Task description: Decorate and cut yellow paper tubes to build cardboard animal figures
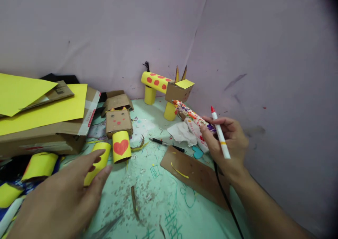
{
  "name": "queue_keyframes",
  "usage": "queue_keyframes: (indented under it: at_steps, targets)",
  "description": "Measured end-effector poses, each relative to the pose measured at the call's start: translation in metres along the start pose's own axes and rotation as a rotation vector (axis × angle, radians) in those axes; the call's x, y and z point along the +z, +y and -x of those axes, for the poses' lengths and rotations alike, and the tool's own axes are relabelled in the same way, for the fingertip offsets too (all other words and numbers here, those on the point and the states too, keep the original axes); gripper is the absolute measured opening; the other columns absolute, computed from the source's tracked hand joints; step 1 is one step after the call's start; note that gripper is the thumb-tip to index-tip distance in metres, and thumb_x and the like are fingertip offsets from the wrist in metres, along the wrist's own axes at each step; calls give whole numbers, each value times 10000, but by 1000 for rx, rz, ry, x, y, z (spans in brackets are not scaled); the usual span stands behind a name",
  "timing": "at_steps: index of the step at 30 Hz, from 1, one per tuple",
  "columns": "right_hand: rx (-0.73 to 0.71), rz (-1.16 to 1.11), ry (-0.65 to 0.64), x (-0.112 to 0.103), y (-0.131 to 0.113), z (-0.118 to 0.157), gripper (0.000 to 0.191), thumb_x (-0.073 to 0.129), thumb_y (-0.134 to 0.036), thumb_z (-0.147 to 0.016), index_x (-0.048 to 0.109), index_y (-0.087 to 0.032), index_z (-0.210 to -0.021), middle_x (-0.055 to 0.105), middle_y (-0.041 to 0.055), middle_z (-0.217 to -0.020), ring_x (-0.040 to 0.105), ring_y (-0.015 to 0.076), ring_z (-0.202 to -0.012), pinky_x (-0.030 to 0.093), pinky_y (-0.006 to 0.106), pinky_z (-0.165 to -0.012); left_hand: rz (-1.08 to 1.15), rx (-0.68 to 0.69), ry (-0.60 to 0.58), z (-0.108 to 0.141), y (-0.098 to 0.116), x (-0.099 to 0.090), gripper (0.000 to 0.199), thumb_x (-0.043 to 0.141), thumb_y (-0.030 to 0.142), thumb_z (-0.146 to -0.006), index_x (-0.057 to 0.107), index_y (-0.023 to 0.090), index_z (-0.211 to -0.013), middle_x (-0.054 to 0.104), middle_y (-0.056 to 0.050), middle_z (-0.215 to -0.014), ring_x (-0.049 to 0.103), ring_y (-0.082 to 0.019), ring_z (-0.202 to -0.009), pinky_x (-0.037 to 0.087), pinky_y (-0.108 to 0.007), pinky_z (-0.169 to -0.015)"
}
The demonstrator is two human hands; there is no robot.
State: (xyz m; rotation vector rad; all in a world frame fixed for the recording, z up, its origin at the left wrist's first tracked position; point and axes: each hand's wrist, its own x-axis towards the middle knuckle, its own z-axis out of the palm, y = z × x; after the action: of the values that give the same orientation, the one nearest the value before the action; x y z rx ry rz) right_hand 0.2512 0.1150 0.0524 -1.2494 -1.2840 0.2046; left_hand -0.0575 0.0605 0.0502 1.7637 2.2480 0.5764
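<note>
My left hand is open at the lower left, thumb and fingers apart. It is in front of a yellow paper tube and partly hides it; I cannot tell whether they touch. My right hand is closed around the back of a flower-patterned hot glue gun with an orange tip. A white marker with a red tip is held upright in the same fingers. Beside the yellow tube lies a cardboard animal head on a yellow tube with a red heart.
A spotted yellow giraffe-like figure stands against the walls. Yellow sheets lie on a cardboard box at left. A black pen, crumpled paper, a brown cardboard strip and a black cord lie rightward on the green tabletop.
</note>
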Motion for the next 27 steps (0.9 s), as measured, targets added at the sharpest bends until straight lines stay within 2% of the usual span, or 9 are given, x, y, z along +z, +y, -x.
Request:
queue_keyframes:
  at_steps: [3, 5, 7, 8, 10, 14, 19, 23, 27]
  targets:
    - [12, -46, 52, -2, -3, 0, 234, 679, -189, -715, 510, -229, -871, 712, 76, -939, 676, 189, -745, 545, 289, -596, -37, 391, 40, 12, 20, 13, 394, 474, 532, -783, 543, 374, -1137, 667, -10, -1083, 632, -266, -847, 445, -346, -708]
    - [14, -49, 68, -5, -4, 3, 232, 679, -182, -717, 510, -225, -870, 713, 78, -940, 674, 181, -714, 543, 281, -576, 24, 611, -52, 15, 43, 19, 356, 463, 442, -808, 573, 311, -1120, 661, -44, -1101, 613, -261, -944, 450, -329, -784]
    - [13, -44, 69, -8, -3, 6, 230, 667, -174, -731, 508, -226, -889, 708, 77, -960, 676, 179, -733, 541, 274, -576, 27, 681, -198, 12, 67, 20, 309, 395, 368, -822, 643, 263, -973, 677, -84, -1027, 612, -278, -915, 461, -372, -776]
    - [7, -35, 65, -9, -1, 8, 234, 661, -173, -736, 507, -228, -904, 705, 77, -976, 678, 182, -758, 543, 277, -591, -3, 675, -274, 10, 77, 19, 316, 368, 344, -817, 659, 248, -895, 681, -102, -993, 614, -291, -885, 468, -398, -746]
    - [-31, 1, 42, -8, 4, 13, 250, 656, -178, -740, 507, -229, -934, 700, 75, -1001, 681, 189, -792, 546, 289, -621, -80, 610, -310, 3, 91, 11, 356, 336, 311, -801, 659, 220, -920, 681, -127, -974, 617, -314, -858, 468, -437, -713]
    - [-235, 171, -75, 0, 19, 23, 208, 640, -172, -744, 536, -229, -915, 714, 50, -959, 684, 166, -683, 533, 276, -600, -179, 401, -74, -4, 90, -13, 390, 356, 382, -817, 615, 231, -1066, 698, -86, -963, 636, -301, -837, 456, -406, -668]
    - [-409, 318, -217, 17, 30, 35, 123, 573, -155, -788, 561, -197, -903, 716, 51, -806, 674, 167, -634, 500, 249, -553, -147, 155, 36, 9, 61, -33, 334, 453, 459, -784, 646, 279, -990, 717, -6, -840, 645, -230, -762, 450, -340, -660]
    - [-438, 402, -237, 23, 33, 42, 95, 533, -181, -810, 587, -160, -885, 715, 79, -749, 657, 168, -568, 473, 246, -523, -116, -69, 85, 18, 31, -39, 351, 476, 505, -739, 657, 298, -956, 723, -5, -789, 653, -251, -760, 460, -340, -637]
    - [-416, 516, -285, 25, 39, 48, 200, 464, -251, -848, 614, -126, -892, 696, 96, -670, 628, 186, -511, 418, 253, -466, -162, -183, 184, 23, -1, -49, 340, 446, 474, -752, 656, 277, -933, 725, -26, -830, 648, -287, -831, 461, -373, -674]
